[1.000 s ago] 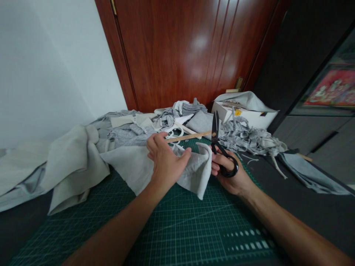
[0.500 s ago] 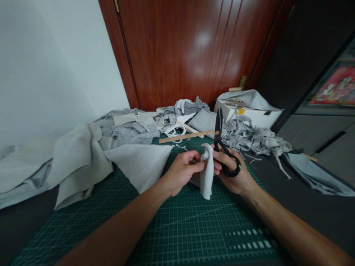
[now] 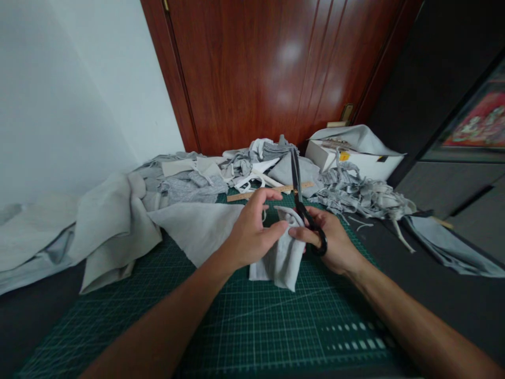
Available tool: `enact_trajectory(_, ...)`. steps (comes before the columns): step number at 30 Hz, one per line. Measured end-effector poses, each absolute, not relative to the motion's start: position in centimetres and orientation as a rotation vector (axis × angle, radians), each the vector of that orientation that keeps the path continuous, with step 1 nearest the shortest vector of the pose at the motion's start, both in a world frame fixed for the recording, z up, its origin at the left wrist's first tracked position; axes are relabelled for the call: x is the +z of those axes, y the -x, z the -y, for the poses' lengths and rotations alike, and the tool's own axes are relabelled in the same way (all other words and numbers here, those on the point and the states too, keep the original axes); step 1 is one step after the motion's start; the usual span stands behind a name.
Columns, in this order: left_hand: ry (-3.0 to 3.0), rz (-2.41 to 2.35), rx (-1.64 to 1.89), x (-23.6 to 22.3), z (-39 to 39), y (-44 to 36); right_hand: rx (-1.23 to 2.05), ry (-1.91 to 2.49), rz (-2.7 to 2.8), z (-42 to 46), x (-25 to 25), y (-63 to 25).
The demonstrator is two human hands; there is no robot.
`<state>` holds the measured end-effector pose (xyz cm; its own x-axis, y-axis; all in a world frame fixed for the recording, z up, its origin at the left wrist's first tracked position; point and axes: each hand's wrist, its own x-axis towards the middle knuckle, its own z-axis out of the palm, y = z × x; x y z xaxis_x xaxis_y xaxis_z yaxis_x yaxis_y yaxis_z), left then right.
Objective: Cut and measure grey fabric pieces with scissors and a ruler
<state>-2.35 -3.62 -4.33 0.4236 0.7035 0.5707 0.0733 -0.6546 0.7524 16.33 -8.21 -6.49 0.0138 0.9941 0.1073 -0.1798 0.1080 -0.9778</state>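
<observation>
Grey fabric piece is pinched by your left hand; your right hand grips black scissors, blades up.

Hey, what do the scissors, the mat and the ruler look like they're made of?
Scissors: dark metal blades by their thin, faintly shiny edge, black handles, probably painted metal or plastic. Mat: matte green with a printed white grid, likely rubbery plastic. Ruler: pale tan and flat, seemingly wood.

No text, brand or number could be read; the green gridded cutting mat carried only white lines and unlettered white squares.
</observation>
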Motion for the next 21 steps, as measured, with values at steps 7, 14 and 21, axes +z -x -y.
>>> enact_trajectory(7,-2.098,-0.629,0.864,-4.1,3.2,2.8,1.336,0.979,1.172,8.3,-6.7,-16.2)
enact_trajectory(14,-2.366,-0.533,0.803,-3.5,3.2,3.4,1.404,0.997,1.216,8.3,-7.3,-17.1)
enact_trajectory(21,-2.535,-0.524,0.8,-3.6,4.2,2.8,1.445,0.921,1.179,8.5,-6.7,-17.0)
